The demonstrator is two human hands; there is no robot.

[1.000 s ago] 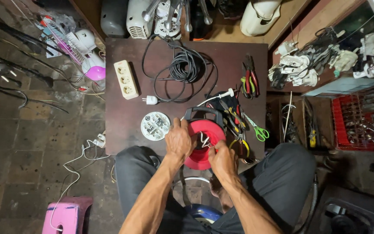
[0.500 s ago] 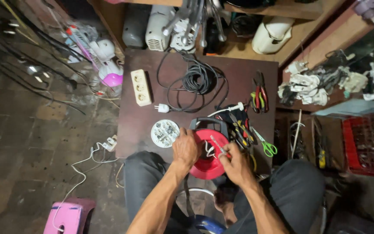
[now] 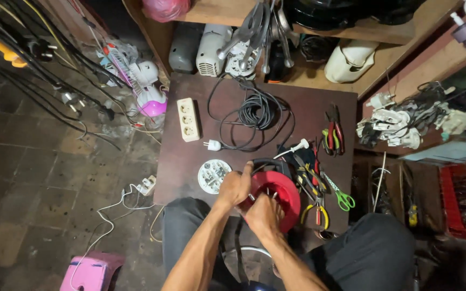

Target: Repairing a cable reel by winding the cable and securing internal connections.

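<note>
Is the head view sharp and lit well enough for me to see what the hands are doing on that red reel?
In the head view, the tabletop is evenly lit and sharp; the red reel and both hands, left hand and right hand, read clearly, without motion blur. The fingertips and the small parts under them are too small to resolve. The floor at left falls into dim shadow, and wide-angle distortion bends the frame edges.

Both forearms enter from the bottom edge and converge toward the centre. The left hand [image 3: 234, 187] sits farther forward, wrist nearly straight, fingers curled downward in a grip. The right hand [image 3: 264, 215] lies just behind and to the right of it, back facing up, fingers bent and closed. The hands are close together, nearly touching. Both forearms are bare.
</note>
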